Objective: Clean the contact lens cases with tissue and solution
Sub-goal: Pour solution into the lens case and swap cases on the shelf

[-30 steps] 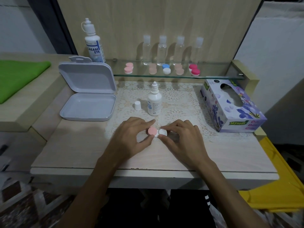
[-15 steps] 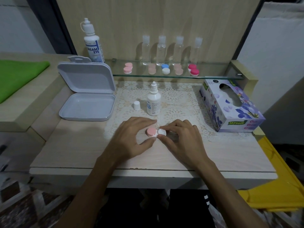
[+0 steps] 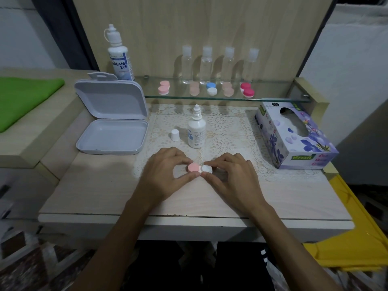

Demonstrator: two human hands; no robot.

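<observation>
A contact lens case lies low over the lace mat at the table's middle, between both hands. My left hand (image 3: pixel 162 174) pinches its pink cap (image 3: pixel 193 167) between thumb and fingers. My right hand (image 3: pixel 233 175) pinches the white cap (image 3: pixel 206 169) the same way. Just behind them stands a small solution bottle (image 3: pixel 196 131) with its nozzle bare, and its white cap (image 3: pixel 175 135) sits to the left of it. The tissue box (image 3: pixel 294 141) lies at the right. Several more lens cases (image 3: pixel 211 89) are lined up on the glass shelf.
An open grey plastic box (image 3: pixel 112 135) sits at the left. A large Dream Eye bottle (image 3: pixel 119 57) and several clear bottles (image 3: pixel 206 66) stand on the glass shelf (image 3: pixel 273 99). A green cloth (image 3: pixel 25 97) lies far left; a yellow bin (image 3: pixel 361 238) is at the right.
Both hands stay on the lens case; the fingers have shifted slightly round the two caps. Nothing else has moved.
</observation>
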